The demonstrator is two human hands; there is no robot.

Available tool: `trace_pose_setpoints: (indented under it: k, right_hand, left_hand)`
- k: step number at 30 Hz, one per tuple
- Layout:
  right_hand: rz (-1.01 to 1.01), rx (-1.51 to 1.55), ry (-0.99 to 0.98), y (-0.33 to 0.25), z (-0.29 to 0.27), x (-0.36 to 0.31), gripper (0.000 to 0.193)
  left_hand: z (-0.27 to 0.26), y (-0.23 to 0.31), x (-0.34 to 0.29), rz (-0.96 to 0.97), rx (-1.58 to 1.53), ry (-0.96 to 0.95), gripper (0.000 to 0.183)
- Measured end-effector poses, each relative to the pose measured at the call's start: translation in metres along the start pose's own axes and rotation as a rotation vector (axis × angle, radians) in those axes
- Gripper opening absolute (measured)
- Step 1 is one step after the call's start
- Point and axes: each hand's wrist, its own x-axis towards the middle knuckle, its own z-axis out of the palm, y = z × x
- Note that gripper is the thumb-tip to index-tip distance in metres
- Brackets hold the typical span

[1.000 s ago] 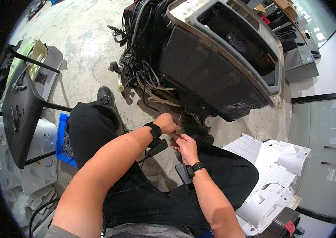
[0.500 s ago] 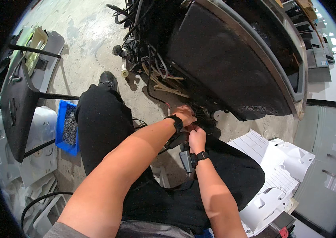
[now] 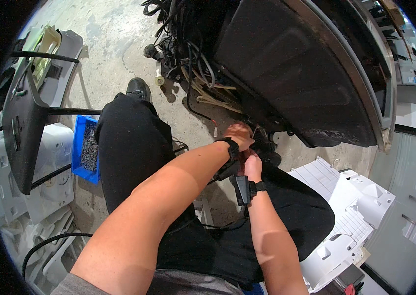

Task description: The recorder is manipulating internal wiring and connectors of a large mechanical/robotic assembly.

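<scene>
Close together, near my right shoe [image 3: 271, 156] and the lower edge of a big black bin-like housing [image 3: 286, 69], are both my hands. My left hand [image 3: 239, 134] has its fingers curled, and a thin pale strand shows at its fingertips. Just below it, my right hand [image 3: 252, 165] is closed too, its fingertips turned toward the left hand. Whatever sits between them is too small and hidden to name. Left of the hands a black cable [image 3: 194, 112] ends in a red wire and a small white connector [image 3: 215, 131].
A tangle of black and grey cables [image 3: 181, 56] lies against the housing. At left are a blue tray [image 3: 76, 164] of small dark screws, a dark stool [image 3: 19, 142] and white plastic panels [image 3: 53, 147]. More white plastic parts [image 3: 333, 236] lie on the right.
Both hands have shifted slightly right, still close together. The view has moved a little, so the housing appears further right. The left hand's wrist has turned somewhat.
</scene>
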Motion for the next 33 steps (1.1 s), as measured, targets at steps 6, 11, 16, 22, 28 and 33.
trace_pose_setpoints:
  k: [6,11,16,22,28,33]
  right_hand:
    - [0.193,0.186,0.063,-0.036,0.014,-0.019,0.022]
    - [0.304,0.167,0.177,-0.052,0.038,-0.040,0.021]
    - [-0.238,-0.281,-0.058,0.029,-0.034,0.026,0.020]
    - [-0.038,0.114,0.049,-0.036,0.033,-0.034,0.017]
    - [0.173,0.404,-0.089,-0.024,0.022,-0.029,0.016]
    - [-0.045,0.120,0.027,-0.013,0.022,-0.018,0.013]
  left_hand:
    - [0.011,0.002,0.013,-0.015,-0.030,-0.018,0.042]
    - [0.004,0.002,0.005,-0.047,0.008,-0.031,0.043]
    - [0.004,0.008,0.012,0.005,-0.006,-0.028,0.045]
    - [-0.003,0.007,0.001,0.021,-0.055,0.055,0.033]
    - [0.011,-0.001,0.017,-0.012,-0.072,-0.015,0.036]
    - [0.014,0.000,0.012,-0.001,-0.081,0.070,0.034]
